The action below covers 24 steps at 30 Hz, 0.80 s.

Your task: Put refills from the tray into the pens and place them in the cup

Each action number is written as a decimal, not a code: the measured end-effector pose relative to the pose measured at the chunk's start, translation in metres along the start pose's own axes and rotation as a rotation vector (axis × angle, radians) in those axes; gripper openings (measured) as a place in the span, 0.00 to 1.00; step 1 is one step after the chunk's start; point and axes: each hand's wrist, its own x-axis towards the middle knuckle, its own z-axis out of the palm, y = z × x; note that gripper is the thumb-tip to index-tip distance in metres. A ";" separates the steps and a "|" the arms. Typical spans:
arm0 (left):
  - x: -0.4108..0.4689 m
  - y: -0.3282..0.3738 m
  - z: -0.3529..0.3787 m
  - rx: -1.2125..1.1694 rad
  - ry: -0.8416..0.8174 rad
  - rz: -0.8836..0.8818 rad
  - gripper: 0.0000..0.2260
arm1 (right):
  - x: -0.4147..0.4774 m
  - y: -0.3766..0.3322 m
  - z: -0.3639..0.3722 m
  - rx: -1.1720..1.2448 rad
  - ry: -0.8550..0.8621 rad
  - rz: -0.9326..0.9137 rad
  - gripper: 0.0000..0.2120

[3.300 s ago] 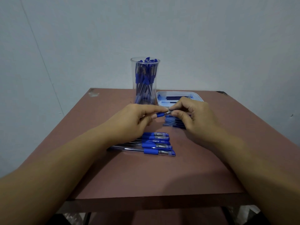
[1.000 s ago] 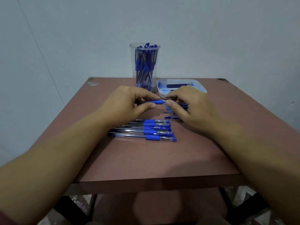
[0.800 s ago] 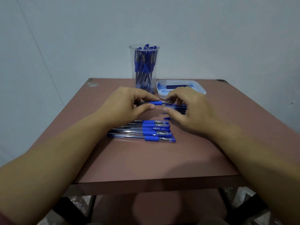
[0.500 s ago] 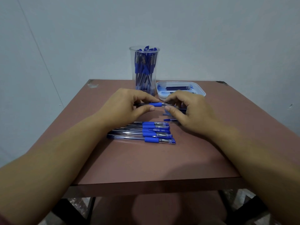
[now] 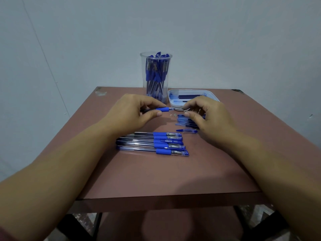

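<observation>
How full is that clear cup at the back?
Nearly full: the cup stands upright, crowded with blue pens whose caps reach just past its rim.

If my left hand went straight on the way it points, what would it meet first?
Probably the right hand, its fingertips just beyond the pen the left hand holds; depth is unclear.
</observation>
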 end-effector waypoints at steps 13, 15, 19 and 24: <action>0.003 -0.008 -0.001 0.056 -0.050 -0.023 0.10 | 0.009 0.000 0.004 -0.205 -0.431 -0.142 0.10; 0.003 -0.007 0.000 0.057 -0.051 -0.024 0.10 | 0.007 -0.002 -0.001 -0.141 -0.365 -0.101 0.10; 0.002 -0.005 -0.001 0.030 -0.048 -0.028 0.10 | 0.001 -0.008 -0.005 -0.033 -0.104 -0.127 0.09; 0.001 0.002 0.003 -0.050 -0.052 0.004 0.10 | 0.005 -0.017 0.004 0.006 -0.074 -0.142 0.10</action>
